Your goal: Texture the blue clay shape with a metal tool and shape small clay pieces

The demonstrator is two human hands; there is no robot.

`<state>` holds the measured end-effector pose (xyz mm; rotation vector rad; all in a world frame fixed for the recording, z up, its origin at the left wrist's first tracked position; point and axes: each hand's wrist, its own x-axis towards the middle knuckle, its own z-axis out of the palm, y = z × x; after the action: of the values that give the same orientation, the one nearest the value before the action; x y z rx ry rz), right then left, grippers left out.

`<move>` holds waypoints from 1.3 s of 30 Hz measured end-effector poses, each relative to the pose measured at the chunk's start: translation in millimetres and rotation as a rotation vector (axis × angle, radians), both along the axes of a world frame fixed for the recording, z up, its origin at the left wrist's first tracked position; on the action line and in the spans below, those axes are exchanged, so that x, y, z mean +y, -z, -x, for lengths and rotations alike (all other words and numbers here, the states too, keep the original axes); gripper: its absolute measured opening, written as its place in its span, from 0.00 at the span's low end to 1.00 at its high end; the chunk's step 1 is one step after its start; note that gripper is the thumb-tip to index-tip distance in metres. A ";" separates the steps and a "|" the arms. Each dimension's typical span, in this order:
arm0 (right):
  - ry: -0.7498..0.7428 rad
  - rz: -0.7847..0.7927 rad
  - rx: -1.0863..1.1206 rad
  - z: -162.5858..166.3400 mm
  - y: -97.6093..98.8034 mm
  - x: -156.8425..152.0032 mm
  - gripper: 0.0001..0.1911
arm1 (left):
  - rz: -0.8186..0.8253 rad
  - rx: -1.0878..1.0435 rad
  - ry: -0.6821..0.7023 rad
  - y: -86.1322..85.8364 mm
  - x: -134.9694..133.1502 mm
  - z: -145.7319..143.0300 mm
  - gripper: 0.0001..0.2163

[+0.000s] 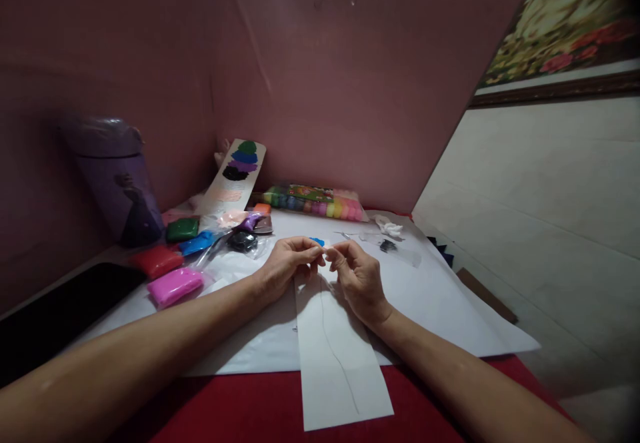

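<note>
My left hand [296, 262] and my right hand [357, 276] meet fingertip to fingertip over the far part of a white paper strip [345, 370]. Both are closed in a pinch on a tiny pale bit, too small to name. A curved pencil line runs down the strip towards me. Just beyond the fingertips, a patch of blue clay [317, 240] shows, partly covered by my hands. To the left of my left hand lie packets of coloured clay: black [243, 241], blue [200, 242], pink [175, 286], red [157, 261] and green [183, 230].
A long bag of many-coloured clay [315, 202] lies at the back by the pink board [350, 96]. Left of it leans a card with painted patches [235, 183]. A purple tumbler [117, 183] stands far left, near a black flat object [75, 310]. Crumpled white tissue [389, 225] lies back right.
</note>
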<state>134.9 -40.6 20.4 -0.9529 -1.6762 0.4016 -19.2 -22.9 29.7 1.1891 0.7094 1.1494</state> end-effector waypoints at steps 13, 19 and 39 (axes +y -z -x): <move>-0.006 0.033 0.038 0.7 -2.0 -0.5 0.14 | 0.009 0.015 -0.011 -1.6 -2.2 -0.7 0.11; 0.002 0.048 0.028 0.2 -1.9 -0.1 0.15 | 0.027 0.022 -0.015 -2.2 -2.2 -0.2 0.12; -0.293 0.376 0.549 3.7 -5.8 8.4 0.11 | 0.081 -0.054 0.020 -1.7 -1.7 1.3 0.10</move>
<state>131.2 -32.2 26.2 -0.7649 -1.2489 1.1009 -20.4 -24.6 31.4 1.0910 0.6952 1.1223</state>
